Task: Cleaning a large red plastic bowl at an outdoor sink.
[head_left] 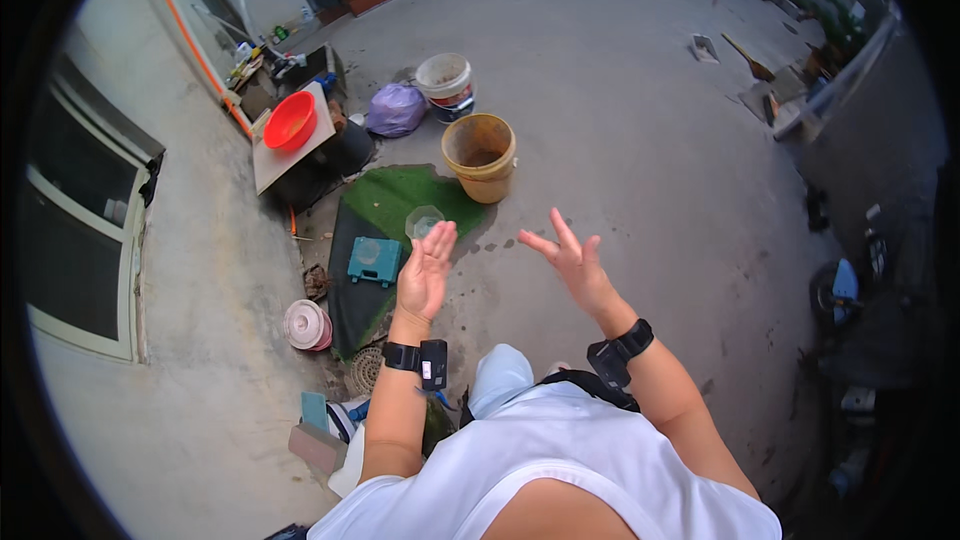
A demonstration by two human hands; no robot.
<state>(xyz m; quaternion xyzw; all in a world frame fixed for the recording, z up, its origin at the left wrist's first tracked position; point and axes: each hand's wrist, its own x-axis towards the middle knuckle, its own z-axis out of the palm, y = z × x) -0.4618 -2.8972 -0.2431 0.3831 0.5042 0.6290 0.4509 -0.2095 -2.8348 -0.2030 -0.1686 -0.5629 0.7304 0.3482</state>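
Observation:
My left hand [426,275] is raised with its palm up and fingers stretched out, holding nothing. Beyond its fingertips a clear, many-sided dish [424,221] rests on a green mat [400,194]. A teal plastic case [375,261] lies on the same mat, just left of that hand. To the right, my right hand [577,265] hangs in the air over the concrete, its fingers spread and nothing in them. Farther off, between the two hands, stands a yellowish bucket [482,182] at the mat's edge. Both wrists wear black strapped devices.
Behind the yellowish bucket stand a white bucket [443,78] and a purple bag [397,110]. A red basin [290,121] sits on a board by the left wall. A pink lidded bucket [307,325] is near the wall. A broom [750,60] lies at the far right.

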